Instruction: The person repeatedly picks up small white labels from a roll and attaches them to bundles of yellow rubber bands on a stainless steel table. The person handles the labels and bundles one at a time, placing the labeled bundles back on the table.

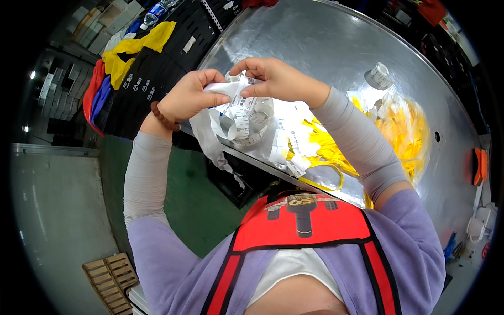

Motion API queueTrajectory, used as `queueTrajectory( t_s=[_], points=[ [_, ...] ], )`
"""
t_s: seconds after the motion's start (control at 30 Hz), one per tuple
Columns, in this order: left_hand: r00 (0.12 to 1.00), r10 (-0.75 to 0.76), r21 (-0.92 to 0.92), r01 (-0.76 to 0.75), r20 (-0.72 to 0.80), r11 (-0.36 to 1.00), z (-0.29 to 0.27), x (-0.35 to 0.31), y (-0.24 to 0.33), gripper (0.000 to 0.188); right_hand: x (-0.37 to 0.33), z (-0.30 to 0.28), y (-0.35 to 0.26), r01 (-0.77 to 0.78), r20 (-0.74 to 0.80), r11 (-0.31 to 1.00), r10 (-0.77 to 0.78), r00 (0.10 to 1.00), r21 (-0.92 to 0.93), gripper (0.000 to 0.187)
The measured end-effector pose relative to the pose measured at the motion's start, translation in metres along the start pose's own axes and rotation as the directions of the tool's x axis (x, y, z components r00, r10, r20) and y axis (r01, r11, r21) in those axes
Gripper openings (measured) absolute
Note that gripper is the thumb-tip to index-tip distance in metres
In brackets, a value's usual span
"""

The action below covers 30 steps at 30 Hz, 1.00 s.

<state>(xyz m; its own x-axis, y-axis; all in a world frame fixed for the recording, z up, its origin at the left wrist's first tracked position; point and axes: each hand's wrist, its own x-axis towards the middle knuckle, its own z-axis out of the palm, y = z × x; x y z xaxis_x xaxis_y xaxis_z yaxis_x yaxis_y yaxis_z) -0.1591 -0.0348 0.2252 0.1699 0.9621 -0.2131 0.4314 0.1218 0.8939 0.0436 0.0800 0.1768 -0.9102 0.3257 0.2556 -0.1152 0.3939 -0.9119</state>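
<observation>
My left hand (189, 98) pinches a white strip of printed labels (242, 95) between thumb and fingers. From the other side my right hand (273, 79) grips the same strip, its thumb pressed on a label. The rest of the strip hangs in loose coils (239, 125) just under both hands, at the table's near left edge. A length of bare white backing paper (209, 143) trails down over that edge. Right of the coils lies a heap of yellow straps (325, 144), some with white labels on them.
A clear plastic bag of yellow straps (407, 131) lies on the metal table (294, 34). Beyond it sits a roll of labels (379, 76). Black crates (157, 68) with yellow, red and blue cloth stand at the left. An orange-and-black object (479, 166) is at the right edge.
</observation>
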Motion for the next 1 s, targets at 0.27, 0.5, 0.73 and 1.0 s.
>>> queueTrajectory(
  t_s=[0.27, 0.5, 0.73, 1.0],
  points=[
    [0.984, 0.111, 0.216, -0.140, 0.139, 0.966, -0.043, -0.007, 0.035, 0.046, 0.050, 0.000, -0.020, -0.126, -0.030, 0.985, 0.123, 0.992, -0.120, 0.027],
    [0.994, 0.090, 0.345, -0.106, 0.062, 0.933, -0.088, -0.016, -0.005, 0.027, 0.094, 0.024, -0.024, 0.118, 0.073, 0.883, -0.095, 0.993, -0.455, 0.028],
    [0.724, 0.648, 0.908, -0.074, -0.236, 0.413, -0.109, -0.071, -0.021, 0.022, 0.128, 0.042, -0.035, 0.171, 0.109, 0.870, -0.136, 0.985, -0.463, 0.018],
    [0.315, 0.608, 0.488, -0.383, -0.729, 0.784, -0.037, -0.073, -0.056, 0.015, 0.163, 0.011, -0.112, 0.074, -0.456, 0.974, -0.166, 0.874, -0.213, 0.014]
  ],
)
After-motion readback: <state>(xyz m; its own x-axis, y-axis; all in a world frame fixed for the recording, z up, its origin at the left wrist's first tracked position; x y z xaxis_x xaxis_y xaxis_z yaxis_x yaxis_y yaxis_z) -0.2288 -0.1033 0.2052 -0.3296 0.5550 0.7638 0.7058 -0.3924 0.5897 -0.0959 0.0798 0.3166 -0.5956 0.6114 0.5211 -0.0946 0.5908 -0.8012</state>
